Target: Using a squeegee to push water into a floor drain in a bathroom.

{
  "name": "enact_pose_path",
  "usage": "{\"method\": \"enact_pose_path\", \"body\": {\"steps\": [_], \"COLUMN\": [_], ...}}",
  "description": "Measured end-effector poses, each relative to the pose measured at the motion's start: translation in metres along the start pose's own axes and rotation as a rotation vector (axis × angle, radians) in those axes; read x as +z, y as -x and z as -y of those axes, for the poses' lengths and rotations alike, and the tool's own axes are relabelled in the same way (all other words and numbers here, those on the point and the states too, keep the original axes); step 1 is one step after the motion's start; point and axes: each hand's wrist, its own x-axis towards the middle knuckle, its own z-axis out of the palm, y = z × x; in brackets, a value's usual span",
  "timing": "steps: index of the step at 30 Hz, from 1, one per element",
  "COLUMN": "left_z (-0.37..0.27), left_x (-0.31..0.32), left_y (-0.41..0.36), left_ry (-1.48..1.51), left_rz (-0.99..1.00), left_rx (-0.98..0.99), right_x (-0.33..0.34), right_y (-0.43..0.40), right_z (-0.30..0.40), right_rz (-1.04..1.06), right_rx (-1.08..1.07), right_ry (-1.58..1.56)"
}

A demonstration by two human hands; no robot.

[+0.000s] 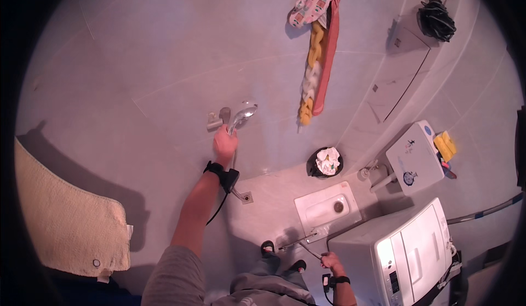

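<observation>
My left hand [226, 142] reaches forward to the tiled wall and grips the handle of a chrome shower head [245, 114]. A wall bracket [214, 123] is just beside that hand. The shower hose [235, 158] hangs below it, partly hidden by my forearm and wrist strap. Low at my right side, my right hand [331, 262] is closed around the pole of a floor squeegee [303, 242]. The squeegee's long head is near my shoes [268, 247], by the front edge of a squat toilet [302, 207].
A washing machine [353, 248] stands close to my right hand. Beyond the toilet are a black waste bin [314, 170] with paper and a white cistern [419, 162]. A floor drain [246, 198] lies below the shower. A beige towel [78, 224] hangs at left, a black bath puff [436, 20] upper right.
</observation>
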Motion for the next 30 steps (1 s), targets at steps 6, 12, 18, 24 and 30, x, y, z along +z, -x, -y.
{"method": "enact_pose_path", "body": {"steps": [6,12,18,24,30], "left_z": [0.012,0.023,0.027,0.023,0.027], "left_x": [0.015,0.025,0.019,0.012,0.012], "left_y": [-0.001,-0.007,-0.024,-0.032,-0.035], "left_ry": [-0.155,-0.054,-0.167,-0.186,-0.118], "left_rz": [-0.057,-0.197,-0.055,0.022,-0.164], "left_rx": [0.054,0.045,-0.05,-0.11,0.019], "right_x": [0.002,0.001,0.003,0.002,0.004], "right_y": [0.003,-0.009,-0.005,0.0,-0.004], "right_z": [0.023,0.036,0.057,0.066,0.057], "right_rz": [0.002,0.002,-0.018,-0.024,-0.023], "right_rx": [-0.025,-0.048,-0.036,-0.007,-0.004], "right_ry": [0.082,0.112,0.175,0.191,0.145]}}
